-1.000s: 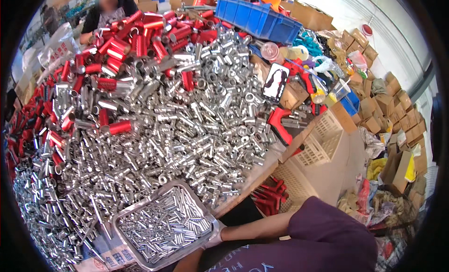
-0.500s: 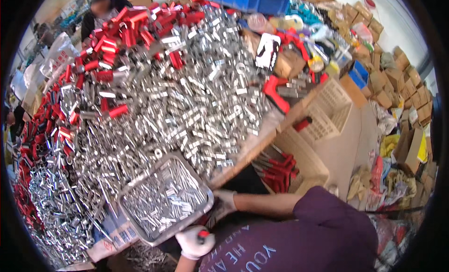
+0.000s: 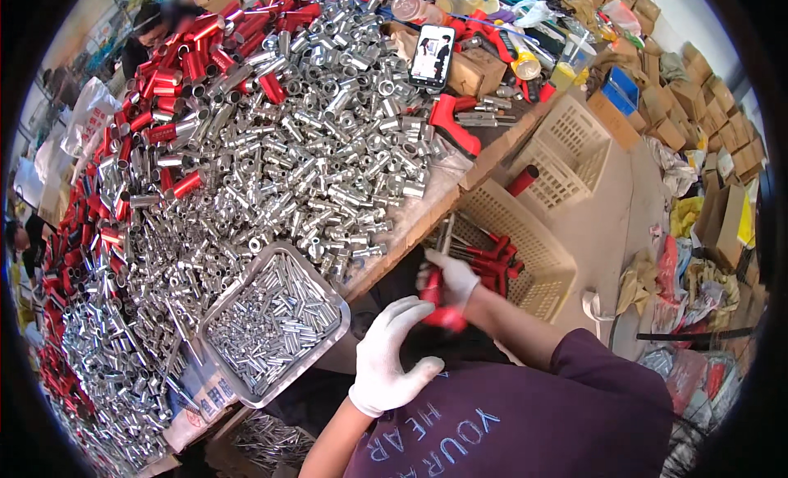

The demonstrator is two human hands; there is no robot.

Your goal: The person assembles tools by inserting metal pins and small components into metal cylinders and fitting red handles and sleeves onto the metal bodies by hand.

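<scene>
Both my hands wear white gloves. My left hand (image 3: 394, 359) is raised beside the tray, fingers stretched and thumb apart, with nothing in it. Its fingertips come close to a red-handled tool (image 3: 443, 316) with a metal shaft. My right hand (image 3: 456, 279) is wrapped around that tool at the near edge of a cream plastic crate (image 3: 552, 268); the tool's red end is slightly blurred. Inside the crate lie several similar red tools (image 3: 497, 264). To the left, a clear plastic tray (image 3: 343, 318) of small metal pins (image 3: 275, 322) rests at the table's edge.
Silver metal fittings (image 3: 312, 166) and red tubes (image 3: 185, 63) heap over the table. A phone (image 3: 432, 57) leans by a cardboard box (image 3: 478, 71), near a red pistol-shaped grip (image 3: 453, 126). A second crate (image 3: 566, 141) and piled cartons (image 3: 706, 108) stand right. Another person is at the far left.
My right hand has moved from beside the tray to the crate, now holding the red-handled tool. The left hand, earlier closed around something red and black, has risen rightward and opened.
</scene>
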